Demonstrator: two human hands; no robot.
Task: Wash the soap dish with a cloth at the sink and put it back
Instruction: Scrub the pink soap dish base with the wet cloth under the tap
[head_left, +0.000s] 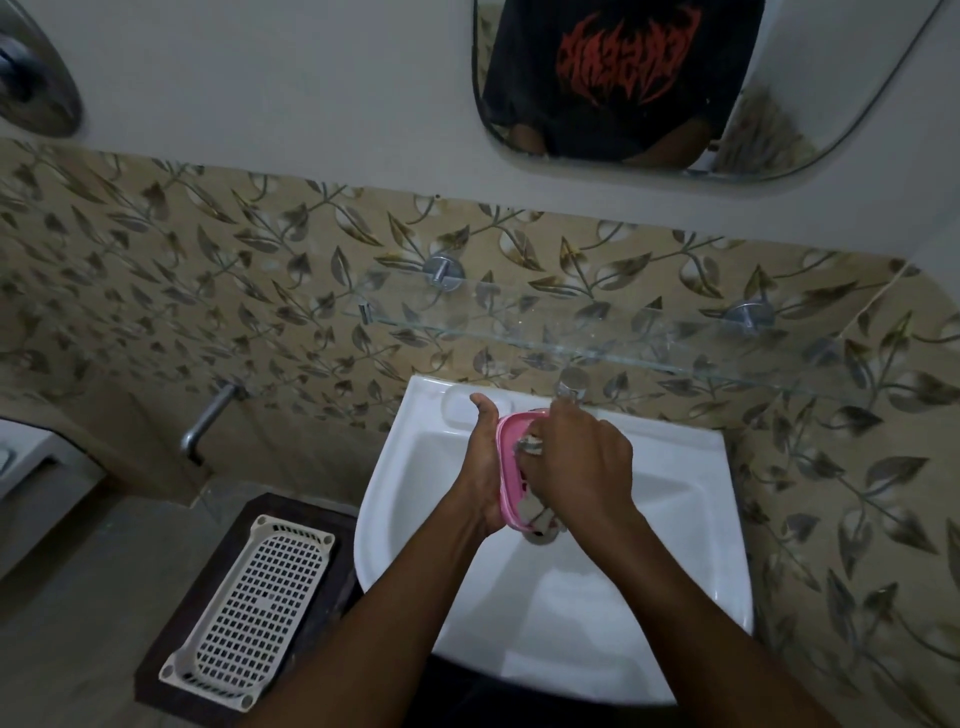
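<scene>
Head view, one entry: we list a pink soap dish (508, 467) held on edge above the white sink (675, 509), just below the tap (571, 387). Our left hand (483, 467) grasps it from the outer side, thumb raised. Our right hand (582, 467) is curled round a grey cloth (537, 512) pressed into the dish's hollow. A white perforated tray (249, 597) lies left of the sink.

Above the sink (675, 519), your right hand (582, 467) hides most of the cloth (535, 512) and the inside of the soap dish (506, 467), and the tap (571, 384) behind is blurred.
</scene>
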